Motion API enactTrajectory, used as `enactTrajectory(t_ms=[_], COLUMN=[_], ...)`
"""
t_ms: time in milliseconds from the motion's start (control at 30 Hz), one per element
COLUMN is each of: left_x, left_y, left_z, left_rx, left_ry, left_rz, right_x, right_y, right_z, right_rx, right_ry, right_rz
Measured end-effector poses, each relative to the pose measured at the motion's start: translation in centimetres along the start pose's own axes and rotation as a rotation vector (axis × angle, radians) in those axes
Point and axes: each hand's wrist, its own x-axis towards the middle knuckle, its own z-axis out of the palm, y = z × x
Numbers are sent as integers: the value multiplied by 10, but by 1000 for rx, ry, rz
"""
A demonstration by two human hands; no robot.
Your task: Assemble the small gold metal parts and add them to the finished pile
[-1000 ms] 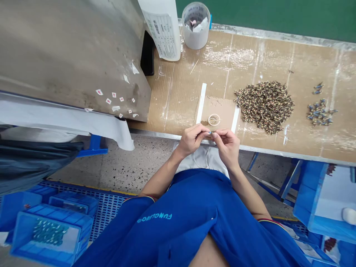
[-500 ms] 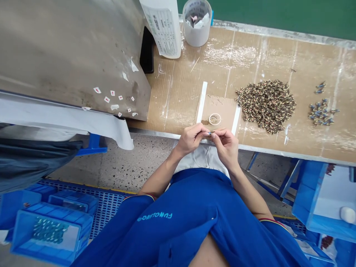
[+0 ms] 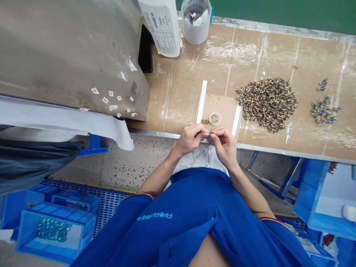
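My left hand point(image 3: 191, 139) and my right hand point(image 3: 226, 144) meet at the near edge of the cardboard-covered bench point(image 3: 178, 92). Both pinch one tiny part point(image 3: 210, 132) between their fingertips; it looks dark and blue but is too small to name. Just beyond the fingers a small clear ring point(image 3: 215, 118) lies on a cardboard patch between two white strips. To the right lies a large heap of small brown-and-yellow parts point(image 3: 267, 104). Farther right sits a little group of blue-grey parts point(image 3: 324, 110).
A grey metal cabinet point(image 3: 69, 55) with paper scraps stuck to it fills the left. A white cup point(image 3: 196, 22) and a printed sheet point(image 3: 162, 27) stand at the back. Blue bins sit on the floor at lower left point(image 3: 50, 230) and at right point(image 3: 325, 196).
The hands stay together on the tiny part, with only slight finger movement. The view has shifted a little, so the bench sits slightly higher in the picture.
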Motion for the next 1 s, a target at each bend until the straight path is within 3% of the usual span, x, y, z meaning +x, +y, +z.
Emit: enactTrajectory(t_ms=[100, 267, 467, 667, 1000], left_x=[0, 2, 6, 7, 8], left_y=[-1, -1, 0, -1, 2], left_z=[0, -3, -4, -6, -4], left_rx=[-29, -77, 36, -16, 75], left_ry=[2, -52, -67, -52, -114], left_rz=[-32, -58, -9, -53, -19], right_x=[-1, 1, 3, 5, 11], right_y=[2, -1, 0, 1, -1], right_z=[4, -6, -8, -7, -17], right_rx=[-19, 27, 37, 47, -34], right_ry=[49, -40, -46, -32, -186], right_rz=[-17, 35, 40, 8, 44])
